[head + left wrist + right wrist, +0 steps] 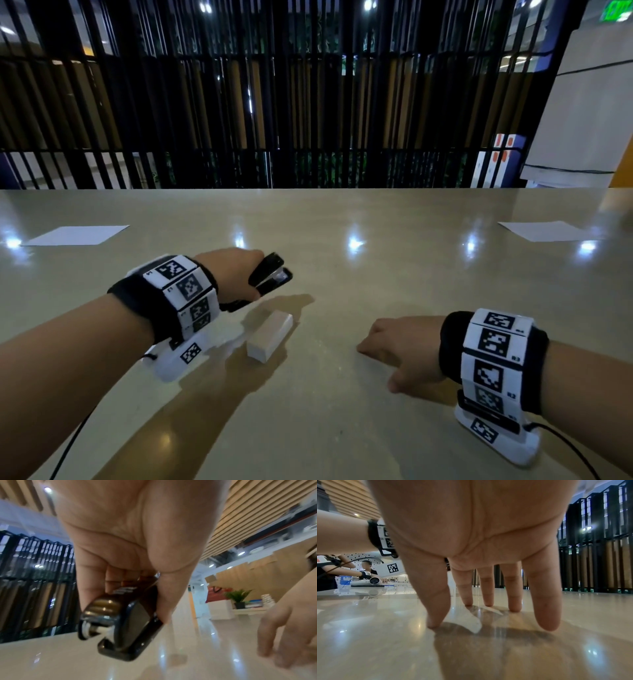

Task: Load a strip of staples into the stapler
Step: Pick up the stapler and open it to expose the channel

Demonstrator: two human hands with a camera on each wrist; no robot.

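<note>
My left hand (231, 274) grips a black stapler (271, 273) round its rear half and holds it just above the table (376, 267). Its nose points away and to the right, with the top arm and base slightly parted. The left wrist view shows the stapler (123, 626) close up, fingers and thumb of the left hand (120, 550) curled round it. A small white staple box (270, 334) lies on the table beside my left wrist. My right hand (394, 346) rests on the table by its straight fingertips (488, 601), over a small white paper scrap (469, 620). No staple strip shows.
Two white paper sheets lie on the table, one far left (77, 235) and one far right (548, 230). A black slatted railing (308, 120) stands behind the table's far edge. Other people (366, 568) work at a table off to the left.
</note>
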